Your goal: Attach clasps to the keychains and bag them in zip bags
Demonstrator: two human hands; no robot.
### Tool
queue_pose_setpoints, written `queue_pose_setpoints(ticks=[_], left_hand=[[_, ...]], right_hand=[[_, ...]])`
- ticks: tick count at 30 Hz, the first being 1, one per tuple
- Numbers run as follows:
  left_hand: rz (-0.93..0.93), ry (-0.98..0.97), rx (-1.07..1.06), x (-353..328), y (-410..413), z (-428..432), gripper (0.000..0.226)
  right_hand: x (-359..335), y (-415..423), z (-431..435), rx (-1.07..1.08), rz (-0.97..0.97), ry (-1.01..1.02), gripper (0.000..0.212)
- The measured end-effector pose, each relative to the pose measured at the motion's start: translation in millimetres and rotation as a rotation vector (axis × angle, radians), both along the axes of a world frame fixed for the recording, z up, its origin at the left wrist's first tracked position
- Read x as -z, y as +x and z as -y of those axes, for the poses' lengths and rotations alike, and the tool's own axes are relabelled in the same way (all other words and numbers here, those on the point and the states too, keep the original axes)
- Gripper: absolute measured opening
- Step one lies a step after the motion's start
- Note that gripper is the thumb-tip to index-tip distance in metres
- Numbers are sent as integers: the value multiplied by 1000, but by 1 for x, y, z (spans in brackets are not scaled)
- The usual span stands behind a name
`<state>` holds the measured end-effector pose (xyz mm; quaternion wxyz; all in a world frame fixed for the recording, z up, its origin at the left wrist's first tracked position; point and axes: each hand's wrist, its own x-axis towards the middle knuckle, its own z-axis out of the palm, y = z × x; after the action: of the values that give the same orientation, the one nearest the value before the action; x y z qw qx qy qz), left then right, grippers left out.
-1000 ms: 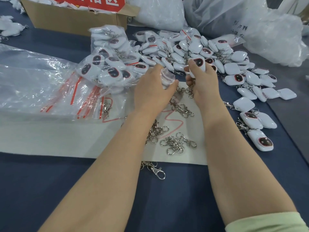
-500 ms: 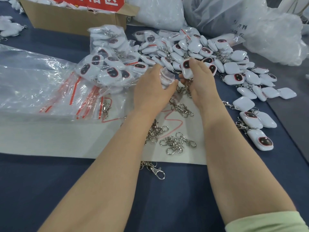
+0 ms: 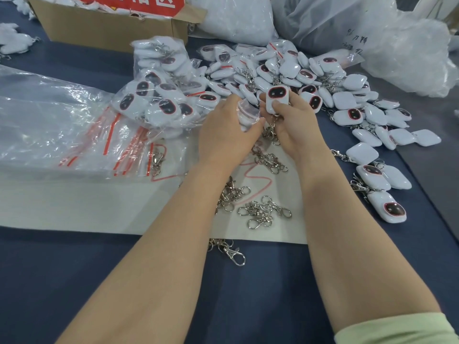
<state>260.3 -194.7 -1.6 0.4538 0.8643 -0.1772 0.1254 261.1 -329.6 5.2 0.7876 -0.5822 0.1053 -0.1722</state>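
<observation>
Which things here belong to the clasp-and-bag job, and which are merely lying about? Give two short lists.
In the job: keychain in right hand; small zip bag in left hand; loose clasps; keychain pile; spare zip bags.
Lying about: cardboard box; big plastic sacks.

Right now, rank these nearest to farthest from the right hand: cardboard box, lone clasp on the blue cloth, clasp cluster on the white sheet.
From the right hand, in the head view:
1. The clasp cluster, on the white sheet, toward the person.
2. The lone clasp, closer still to the person, on the blue cloth.
3. The cardboard box, far back on the left.
</observation>
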Motion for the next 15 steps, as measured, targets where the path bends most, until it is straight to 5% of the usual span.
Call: queue_pose_setpoints(ticks=[10,15], left_hand=[[-28,9,7,-2,-1,0,39],[-35,-47,30,-4,-1,-1,48]], right_hand=[[-24,-3,-10,84,-23,-26,11],[-42,-6,-12,37,-223,-594,21]])
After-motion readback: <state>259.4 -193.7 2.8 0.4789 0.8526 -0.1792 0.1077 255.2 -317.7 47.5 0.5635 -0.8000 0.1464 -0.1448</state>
